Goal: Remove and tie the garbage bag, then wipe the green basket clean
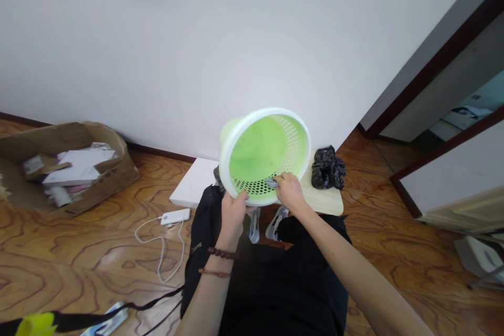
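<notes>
A light green plastic basket (258, 149) with a white rim and perforated sides is tilted, its mouth facing me, above my lap. My left hand (233, 211) grips the near lower-left part of its rim. Just inside the near wall, my right hand (290, 191) is closed on a small grey cloth (271, 182), which touches the perforated side. Most of the cloth is hidden by the fingers. Part of a wooden board (325, 200) shows behind the basket, with a crumpled black plastic bag (327, 169) on its right end.
A cardboard box (114, 181) with papers and packaging stands on the left. A white flat box (192, 184) lies by the wall (177, 52). A white power bank (175, 217) with a cable rests on the wooden floor (157, 299). A doorway is at right.
</notes>
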### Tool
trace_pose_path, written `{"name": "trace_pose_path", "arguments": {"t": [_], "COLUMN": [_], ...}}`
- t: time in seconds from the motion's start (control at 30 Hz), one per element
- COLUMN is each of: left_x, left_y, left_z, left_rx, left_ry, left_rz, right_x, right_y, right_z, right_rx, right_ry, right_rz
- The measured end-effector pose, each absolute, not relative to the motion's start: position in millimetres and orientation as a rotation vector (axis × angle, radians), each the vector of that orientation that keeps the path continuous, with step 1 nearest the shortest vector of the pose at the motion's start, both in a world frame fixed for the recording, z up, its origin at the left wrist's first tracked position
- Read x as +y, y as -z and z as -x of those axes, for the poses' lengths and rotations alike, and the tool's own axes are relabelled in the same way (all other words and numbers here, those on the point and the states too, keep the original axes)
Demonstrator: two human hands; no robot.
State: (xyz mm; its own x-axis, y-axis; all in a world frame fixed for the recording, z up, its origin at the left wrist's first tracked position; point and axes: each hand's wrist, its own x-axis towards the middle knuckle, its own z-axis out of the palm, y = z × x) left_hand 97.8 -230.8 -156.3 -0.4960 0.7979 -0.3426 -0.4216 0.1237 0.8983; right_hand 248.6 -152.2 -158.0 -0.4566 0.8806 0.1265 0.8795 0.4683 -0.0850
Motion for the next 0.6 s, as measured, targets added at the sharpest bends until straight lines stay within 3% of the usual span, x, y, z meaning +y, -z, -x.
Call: {"name": "trace_pose_path", "arguments": {"t": [0.6], "left_x": [-233.4], "left_y": [173.5], "left_z": [-105.6], "left_rx": [1.266], "left_ry": [-1.468], "left_rz": [-0.352], "right_x": [-164.4], "right_y": [182.6], "right_z": [-242.3], "right_rx": [-2.622], "right_ry": [-0.115], "right_rz": [1.429]}}
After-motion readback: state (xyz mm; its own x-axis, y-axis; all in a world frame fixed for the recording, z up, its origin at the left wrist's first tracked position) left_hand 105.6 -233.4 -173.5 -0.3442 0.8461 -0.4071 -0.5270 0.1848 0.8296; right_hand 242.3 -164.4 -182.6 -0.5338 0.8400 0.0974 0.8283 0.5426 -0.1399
